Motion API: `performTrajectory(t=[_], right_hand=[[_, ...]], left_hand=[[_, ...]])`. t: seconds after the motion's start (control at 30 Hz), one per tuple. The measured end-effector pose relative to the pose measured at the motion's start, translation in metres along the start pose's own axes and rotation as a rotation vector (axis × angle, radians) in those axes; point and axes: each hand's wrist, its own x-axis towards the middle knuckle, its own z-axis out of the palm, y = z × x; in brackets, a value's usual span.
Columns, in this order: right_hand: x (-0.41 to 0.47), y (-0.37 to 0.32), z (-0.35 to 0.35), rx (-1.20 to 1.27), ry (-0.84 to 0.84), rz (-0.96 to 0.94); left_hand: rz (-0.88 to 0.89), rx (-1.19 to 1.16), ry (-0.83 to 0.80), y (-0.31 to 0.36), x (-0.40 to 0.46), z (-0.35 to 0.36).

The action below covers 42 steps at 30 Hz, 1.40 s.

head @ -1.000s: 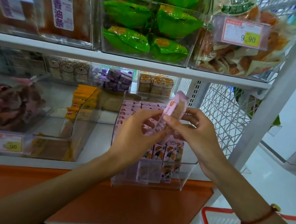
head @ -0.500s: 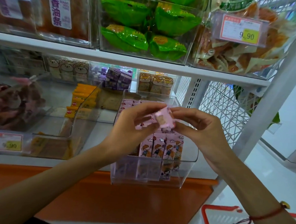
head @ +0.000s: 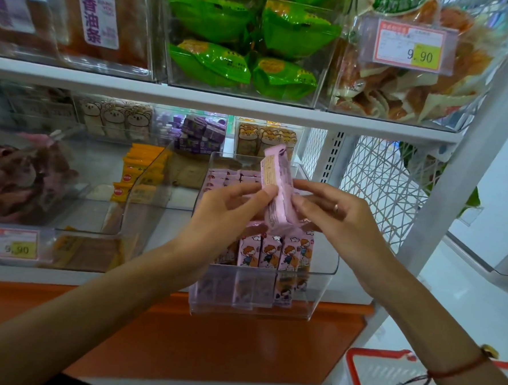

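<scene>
white shop shelving lined with clear bins fills the scene, and just above the near-right clear plastic bin [head: 315, 288] of pink snacks two hands hold one pink oblong wrapped snack packet [head: 279, 194], tilted, label side up: the left hand [head: 222, 211] pinches its left edge with thumb and curled fingers, the right hand [head: 346, 218] pinches its right edge, other fingers loosely spread. this looks like a label check, so next one hand likely must release while the other carries it back into the bin or down to the red-rimmed basket [head: 376, 353] at near right. counted: one packet held, four cartoon-printed packets [head: 270, 251] in the bin's front row, more behind.
</scene>
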Motion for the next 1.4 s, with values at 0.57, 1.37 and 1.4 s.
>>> performTrajectory(t=[0.57,1.37,1.4], right_hand=[[0.001,0.001,0.015,0.246,0.02,0.151],[-0.028,0.031,-0.045,-0.398,0.093,0.279],[-0.028,0.034,-0.044,-0.356,0.057,0.31]], left_hand=[[-0.076,-0.111,0.159,0.009,0.006,-0.006],[0.33,0.741,-0.054,0.026,0.027,0.002],[0.285,0.818,-0.114,0.025,0.033,0.006]])
